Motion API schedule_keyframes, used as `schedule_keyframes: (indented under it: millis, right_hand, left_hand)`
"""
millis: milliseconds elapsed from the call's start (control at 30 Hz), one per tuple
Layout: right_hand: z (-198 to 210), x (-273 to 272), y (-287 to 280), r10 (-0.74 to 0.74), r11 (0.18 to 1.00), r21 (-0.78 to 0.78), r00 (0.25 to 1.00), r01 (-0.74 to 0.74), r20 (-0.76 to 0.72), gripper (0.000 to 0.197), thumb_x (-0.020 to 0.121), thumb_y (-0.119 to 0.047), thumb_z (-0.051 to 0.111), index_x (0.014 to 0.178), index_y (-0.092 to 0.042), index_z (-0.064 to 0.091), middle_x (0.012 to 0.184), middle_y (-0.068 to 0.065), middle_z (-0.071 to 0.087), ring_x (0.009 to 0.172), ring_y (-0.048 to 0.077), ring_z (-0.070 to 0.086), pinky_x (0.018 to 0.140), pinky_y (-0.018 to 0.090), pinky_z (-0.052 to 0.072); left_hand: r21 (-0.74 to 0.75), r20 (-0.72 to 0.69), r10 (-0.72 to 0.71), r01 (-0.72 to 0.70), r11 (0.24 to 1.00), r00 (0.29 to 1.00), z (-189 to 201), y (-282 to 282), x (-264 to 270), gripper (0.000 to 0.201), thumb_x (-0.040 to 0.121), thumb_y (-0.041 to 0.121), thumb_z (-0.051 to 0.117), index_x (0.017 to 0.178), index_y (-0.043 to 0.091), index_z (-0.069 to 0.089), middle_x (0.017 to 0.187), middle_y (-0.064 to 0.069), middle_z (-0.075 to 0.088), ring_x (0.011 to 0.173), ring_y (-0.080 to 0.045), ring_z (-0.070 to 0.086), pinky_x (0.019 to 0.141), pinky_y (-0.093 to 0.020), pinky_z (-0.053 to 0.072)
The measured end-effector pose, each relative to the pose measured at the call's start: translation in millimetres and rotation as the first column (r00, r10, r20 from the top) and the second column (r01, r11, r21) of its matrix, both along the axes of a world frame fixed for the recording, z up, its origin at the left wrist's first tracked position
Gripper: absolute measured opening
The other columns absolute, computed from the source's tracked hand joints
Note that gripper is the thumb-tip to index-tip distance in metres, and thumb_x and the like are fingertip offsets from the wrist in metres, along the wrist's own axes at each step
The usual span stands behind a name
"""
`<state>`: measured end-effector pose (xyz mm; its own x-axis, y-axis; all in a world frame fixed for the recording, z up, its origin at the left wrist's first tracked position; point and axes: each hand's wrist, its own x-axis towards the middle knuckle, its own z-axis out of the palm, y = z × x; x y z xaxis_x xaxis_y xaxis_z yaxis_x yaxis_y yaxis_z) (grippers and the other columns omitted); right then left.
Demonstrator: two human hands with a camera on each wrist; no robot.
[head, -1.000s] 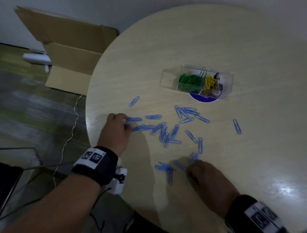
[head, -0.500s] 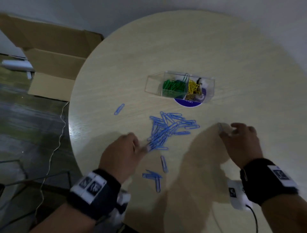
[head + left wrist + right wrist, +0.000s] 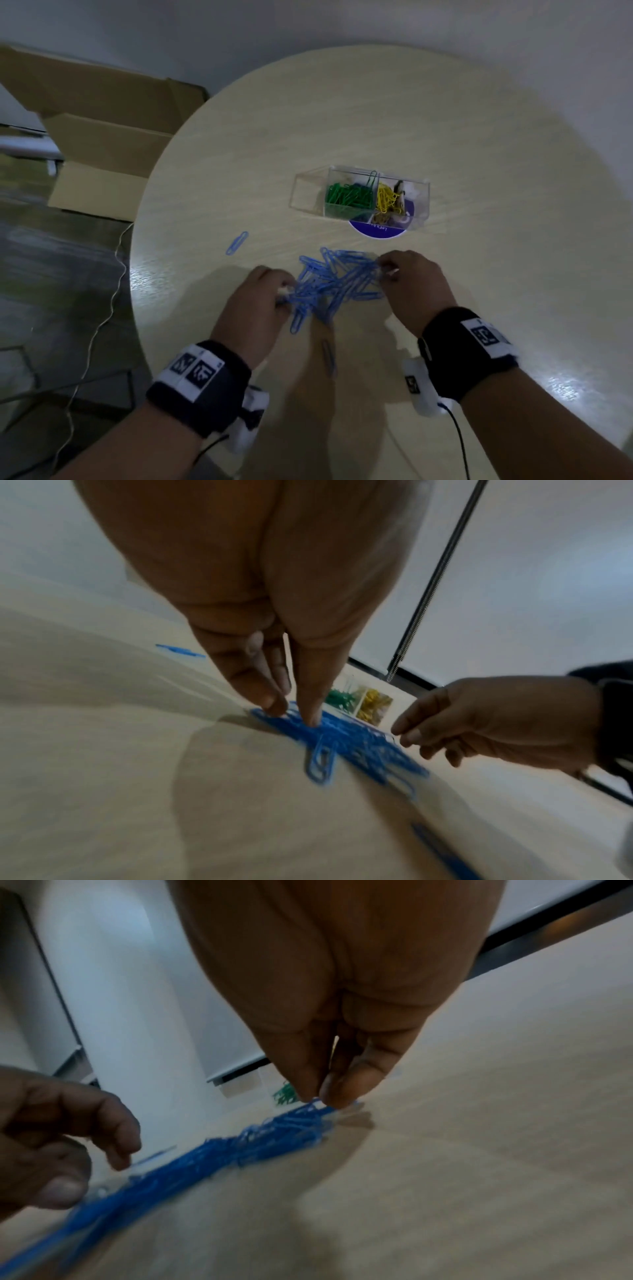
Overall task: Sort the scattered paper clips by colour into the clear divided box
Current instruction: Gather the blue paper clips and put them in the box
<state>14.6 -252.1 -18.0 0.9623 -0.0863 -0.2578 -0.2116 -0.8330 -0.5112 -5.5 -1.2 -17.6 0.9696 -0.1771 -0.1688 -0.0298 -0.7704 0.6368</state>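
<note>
A heap of blue paper clips (image 3: 334, 282) lies on the round table between my two hands. My left hand (image 3: 286, 291) presses straight fingertips (image 3: 310, 718) onto the heap's left end. My right hand (image 3: 383, 270) is at its right end, where thumb and forefinger tips (image 3: 342, 1096) meet on the outermost clips. Beyond the heap stands the clear divided box (image 3: 308, 192), holding green clips (image 3: 347, 197) and yellow clips (image 3: 387, 200); its left compartment looks empty. One stray blue clip (image 3: 237, 243) lies to the left, and another blue clip (image 3: 329, 356) lies nearer me.
A purple round disc (image 3: 376, 230) sticks out from under the box. An open cardboard carton (image 3: 102, 137) stands on the floor to the left, off the table's edge, with a thin cable (image 3: 102, 308) trailing down beside it.
The spread-out blue clips are now bunched into one heap. My right hand has come in from the far right to the heap's end, and my left hand has pushed in from the left.
</note>
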Motion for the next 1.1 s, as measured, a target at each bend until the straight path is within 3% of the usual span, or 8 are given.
schedule_keyframes:
  millis: [167, 267, 467, 567, 733, 967, 1033, 1100]
  right_hand:
    - [2, 4, 0, 0.213, 0.959, -0.178, 0.975, -0.220, -0.060, 0.078, 0.067, -0.049, 0.061, 0.136, -0.017, 0.043, 0.125, 0.010, 0.051, 0.107, 0.036, 0.048, 0.094, 0.043, 0.042]
    - [-2, 4, 11, 0.250, 0.940, -0.210, 0.962, -0.268, -0.109, 0.074, 0.071, -0.049, 0.064, 0.136, -0.020, 0.043, 0.121, 0.008, 0.047, 0.104, 0.034, 0.044, 0.093, 0.042, 0.042]
    - [-5, -8, 13, 0.301, 0.942, -0.138, 0.953, -0.305, -0.045, 0.043, 0.077, -0.022, 0.062, 0.120, -0.024, 0.062, 0.103, 0.008, 0.054, 0.092, 0.034, 0.052, 0.087, 0.038, 0.043]
    - [-1, -12, 7, 0.261, 0.946, -0.203, 0.965, -0.251, 0.026, 0.051, 0.074, -0.038, 0.062, 0.123, -0.023, 0.061, 0.108, 0.006, 0.058, 0.096, 0.033, 0.052, 0.088, 0.039, 0.045]
    - [1, -5, 16, 0.329, 0.920, -0.197, 0.941, -0.337, -0.074, 0.054, 0.076, -0.039, 0.062, 0.127, -0.022, 0.055, 0.118, 0.007, 0.050, 0.102, 0.032, 0.046, 0.090, 0.042, 0.046]
    - [-7, -14, 3, 0.234, 0.970, -0.075, 0.972, -0.232, 0.018, 0.032, 0.081, -0.018, 0.065, 0.112, -0.015, 0.067, 0.101, 0.011, 0.057, 0.094, 0.034, 0.056, 0.086, 0.036, 0.046]
    - [-5, -18, -3, 0.208, 0.977, -0.074, 0.973, -0.201, 0.100, 0.034, 0.078, -0.019, 0.065, 0.111, -0.014, 0.068, 0.101, 0.011, 0.062, 0.092, 0.035, 0.059, 0.085, 0.035, 0.045]
    - [-1, -23, -12, 0.103, 0.992, -0.088, 0.977, -0.087, 0.185, 0.038, 0.077, -0.029, 0.066, 0.112, -0.014, 0.067, 0.102, 0.011, 0.064, 0.093, 0.034, 0.059, 0.086, 0.035, 0.042]
  left_hand:
    - [0.125, 0.064, 0.179, -0.185, 0.975, 0.982, 7, 0, 2, 0.024, 0.081, 0.047, 0.069, 0.089, 0.028, 0.055, 0.092, 0.004, 0.050, 0.076, -0.021, 0.058, 0.071, -0.038, 0.051]
    - [0.234, -0.106, 0.196, -0.167, 0.958, 0.975, 1, -8, -12, 0.046, 0.067, 0.066, 0.067, 0.087, 0.027, 0.053, 0.092, 0.003, 0.049, 0.085, -0.026, 0.060, 0.075, -0.042, 0.052]
    - [0.068, -0.002, -0.075, 0.075, 0.995, 0.997, -15, -21, -17, 0.048, 0.077, 0.010, 0.067, 0.122, 0.022, 0.059, 0.110, -0.001, 0.054, 0.099, -0.025, 0.058, 0.090, -0.041, 0.049]
    - [0.040, 0.054, -0.031, 0.029, 0.999, 0.998, -12, -20, -8, 0.050, 0.074, 0.023, 0.062, 0.124, 0.022, 0.058, 0.110, 0.001, 0.056, 0.098, -0.025, 0.056, 0.088, -0.042, 0.050]
    - [0.362, 0.006, 0.163, -0.154, 0.919, 0.987, 2, -23, -5, 0.055, 0.068, 0.067, 0.065, 0.099, 0.023, 0.054, 0.099, -0.003, 0.052, 0.092, -0.029, 0.053, 0.072, -0.041, 0.051]
    - [0.088, 0.043, -0.024, 0.020, 0.996, 0.999, -14, -27, -13, 0.042, 0.078, 0.004, 0.066, 0.117, 0.019, 0.061, 0.109, -0.002, 0.052, 0.096, -0.026, 0.060, 0.088, -0.038, 0.050]
    - [0.007, 0.041, -0.024, 0.024, 1.000, 0.999, -14, -27, -7, 0.052, 0.074, 0.000, 0.061, 0.120, 0.022, 0.058, 0.111, 0.001, 0.052, 0.099, -0.024, 0.059, 0.090, -0.040, 0.050]
    - [-0.050, 0.024, 0.055, -0.054, 0.997, 0.998, -14, -24, -2, 0.046, 0.074, 0.017, 0.058, 0.119, 0.027, 0.056, 0.111, 0.004, 0.050, 0.100, -0.025, 0.059, 0.086, -0.044, 0.052]
